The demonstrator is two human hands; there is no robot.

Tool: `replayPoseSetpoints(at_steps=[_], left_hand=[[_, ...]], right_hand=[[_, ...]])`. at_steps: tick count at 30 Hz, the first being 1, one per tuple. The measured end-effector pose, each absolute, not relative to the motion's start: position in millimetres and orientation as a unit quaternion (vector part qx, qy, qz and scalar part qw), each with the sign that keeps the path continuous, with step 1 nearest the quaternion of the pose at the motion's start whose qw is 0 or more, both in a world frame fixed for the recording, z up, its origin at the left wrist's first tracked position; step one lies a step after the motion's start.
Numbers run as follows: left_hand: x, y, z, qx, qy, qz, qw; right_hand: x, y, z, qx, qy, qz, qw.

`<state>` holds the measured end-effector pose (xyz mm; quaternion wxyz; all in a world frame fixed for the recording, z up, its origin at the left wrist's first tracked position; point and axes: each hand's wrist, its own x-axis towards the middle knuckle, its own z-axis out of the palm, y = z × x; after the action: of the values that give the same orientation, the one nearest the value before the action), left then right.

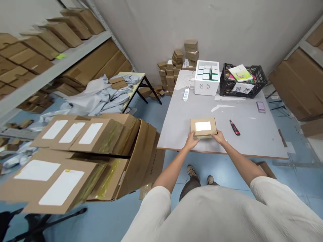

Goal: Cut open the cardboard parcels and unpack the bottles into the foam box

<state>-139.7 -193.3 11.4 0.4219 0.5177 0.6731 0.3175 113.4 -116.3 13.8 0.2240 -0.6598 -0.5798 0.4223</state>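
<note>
A small brown cardboard box (203, 132) with a white label on its top is at the near edge of the grey table (176, 124). My left hand (191, 140) grips its left near corner, and my right hand (219, 137) grips the right near corner. The box's underside is hidden, so I cannot tell whether it rests on the table or is slightly raised. To the right of the box lies a red and black utility knife (234, 127), touched by neither hand.
At the table's back stand a white foam box (206, 88) of small cartons and a black crate (224, 85) with booklets. A power strip (186, 94) lies left of them. Labelled cartons (101, 134) are stacked at my left. Shelves (98, 42) hold more boxes.
</note>
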Motion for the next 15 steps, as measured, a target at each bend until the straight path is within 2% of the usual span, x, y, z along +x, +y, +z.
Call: replayPoseSetpoints(at_steps=[7,12,15], left_hand=[[-163.4,-153.2,10.8,0.531,0.643,0.311,0.456],[-164.0,-152.3,9.3,0.529,0.659,0.32,0.429],[-163.3,-163.3,12.8,0.519,0.673,0.328,0.412]], right_hand=[[98.0,-101.0,14.4,-0.689,-0.56,0.405,0.22],[87.5,-105.4,19.4,-0.752,-0.548,0.324,0.169],[75.6,-108.0,26.3,-0.731,-0.593,0.293,0.167]])
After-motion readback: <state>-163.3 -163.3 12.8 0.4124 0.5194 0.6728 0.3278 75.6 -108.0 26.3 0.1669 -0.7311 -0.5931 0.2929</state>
